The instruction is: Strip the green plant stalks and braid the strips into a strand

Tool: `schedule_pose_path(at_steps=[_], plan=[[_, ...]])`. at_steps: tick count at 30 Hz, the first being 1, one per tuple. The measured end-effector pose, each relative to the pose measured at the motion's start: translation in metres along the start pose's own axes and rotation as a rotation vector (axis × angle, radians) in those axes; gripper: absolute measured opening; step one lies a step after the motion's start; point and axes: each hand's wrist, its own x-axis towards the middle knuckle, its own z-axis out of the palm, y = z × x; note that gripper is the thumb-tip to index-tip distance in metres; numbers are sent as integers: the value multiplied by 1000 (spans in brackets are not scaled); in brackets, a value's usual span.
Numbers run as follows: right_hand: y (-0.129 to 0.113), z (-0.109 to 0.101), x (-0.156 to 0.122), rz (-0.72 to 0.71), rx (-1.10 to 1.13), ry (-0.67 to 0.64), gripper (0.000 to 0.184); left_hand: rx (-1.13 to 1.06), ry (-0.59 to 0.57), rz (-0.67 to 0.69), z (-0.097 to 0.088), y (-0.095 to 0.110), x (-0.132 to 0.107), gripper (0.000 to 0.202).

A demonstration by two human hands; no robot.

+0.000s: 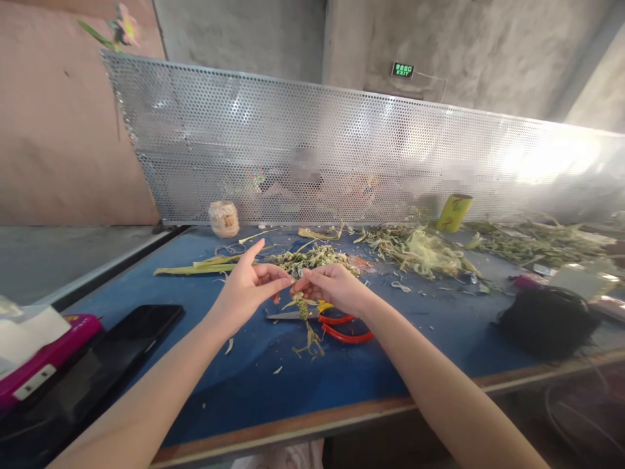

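Both my hands meet above the blue table [244, 384], pinching the top of a small woven green leaf piece [303, 306] that hangs down between them. My left hand [249, 286] grips it with thumb and middle fingers while the index finger points up. My right hand [332, 286] has its fingers closed on the same piece from the right. Loose strip ends [310, 342] trail below it. Red-handled scissors [336, 322] lie on the table just under my hands.
Piles of green leaf strips [420, 251] cover the far table in front of a perforated metal screen [342, 156]. A twine roll [223, 218] and a yellow-green tube [454, 212] stand near it. A black phone [141, 322] and pink case [43, 358] lie left, a black bag [547, 322] right.
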Motion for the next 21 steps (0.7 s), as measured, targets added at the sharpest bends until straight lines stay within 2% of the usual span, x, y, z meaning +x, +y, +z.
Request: schedule_pose_path(at_steps=[7, 12, 15, 17, 21], plan=[[-2, -1, 0, -21, -10, 63, 22, -12, -1, 105, 3, 2, -2, 75], [-3, -1, 0, 28, -47, 94, 26, 334, 0, 224, 4, -1, -7, 75], [-3, 0, -1, 108, -33, 107, 28, 540, -94, 290, 4, -5, -7, 75], [-4, 0, -1, 167, -8, 111, 33, 617, -155, 288, 3, -7, -7, 76], [-9, 2, -5, 253, 28, 108, 44, 694, -200, 254, 4, -7, -7, 78]])
